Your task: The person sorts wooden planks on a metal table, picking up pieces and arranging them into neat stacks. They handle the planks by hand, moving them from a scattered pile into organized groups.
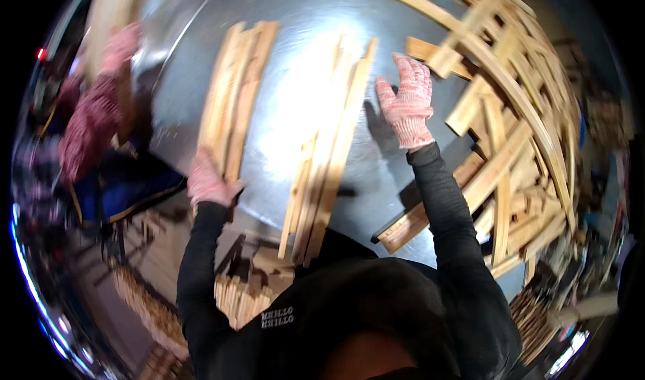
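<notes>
Metal table: left hand seemingly grips wooden slats; right hand spread open.

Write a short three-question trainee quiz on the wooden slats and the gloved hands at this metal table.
1. True or false: the left hand rests on the near end of the left bundle of slats.
2. Multiple choice: the right hand is A) gripping a hammer, B) open with fingers spread above the table, C) under the table.
3. Fill in: the loose heap of wooden pieces lies to the person's ____.

Key: 1 true; 2 B; 3 right. The middle bundle of slats lies untouched on the metal table.
</notes>
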Tool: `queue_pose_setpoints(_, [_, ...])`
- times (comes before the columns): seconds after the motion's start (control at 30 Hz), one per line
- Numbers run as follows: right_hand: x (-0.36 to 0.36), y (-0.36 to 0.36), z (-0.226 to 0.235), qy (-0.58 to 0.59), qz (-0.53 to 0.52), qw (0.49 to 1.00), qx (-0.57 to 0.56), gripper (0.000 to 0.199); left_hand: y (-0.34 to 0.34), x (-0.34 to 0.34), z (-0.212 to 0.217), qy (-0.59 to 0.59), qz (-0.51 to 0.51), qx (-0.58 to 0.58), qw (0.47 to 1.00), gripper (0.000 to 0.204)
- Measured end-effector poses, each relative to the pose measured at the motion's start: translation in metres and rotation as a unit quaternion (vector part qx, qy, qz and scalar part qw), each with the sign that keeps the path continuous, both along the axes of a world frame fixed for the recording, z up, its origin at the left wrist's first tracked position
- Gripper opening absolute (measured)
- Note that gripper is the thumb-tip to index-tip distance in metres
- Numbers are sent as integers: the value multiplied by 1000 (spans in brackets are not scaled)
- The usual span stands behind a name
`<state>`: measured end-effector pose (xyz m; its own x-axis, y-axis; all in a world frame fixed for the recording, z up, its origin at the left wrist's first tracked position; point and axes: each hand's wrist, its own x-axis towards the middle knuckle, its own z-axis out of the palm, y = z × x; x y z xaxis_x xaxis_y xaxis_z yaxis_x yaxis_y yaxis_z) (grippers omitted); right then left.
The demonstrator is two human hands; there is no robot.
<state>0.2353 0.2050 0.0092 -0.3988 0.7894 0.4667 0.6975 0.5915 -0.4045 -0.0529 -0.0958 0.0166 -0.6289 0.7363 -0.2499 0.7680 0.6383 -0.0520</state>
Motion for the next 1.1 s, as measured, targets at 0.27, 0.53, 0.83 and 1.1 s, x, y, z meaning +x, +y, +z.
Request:
queue_pose_setpoints(0.27, [216,182,66,-397,-208,894,-9,84,-6,-80,-10,-101,100,-33,989,106])
queue_pose_setpoints(0.53, [214,233,54,-398,-53,879,-258,52,54,-20,22,236,-147,132,951,101])
queue_pose_setpoints(0.83, [208,38,26,348,2,654,-671,48,229,286,15,-774,117,141,606,55])
queue_pose_setpoints(1.1, [204,-118,2,-263,-240,894,-271,111,215,299,-77,-786,101,133,595,25])
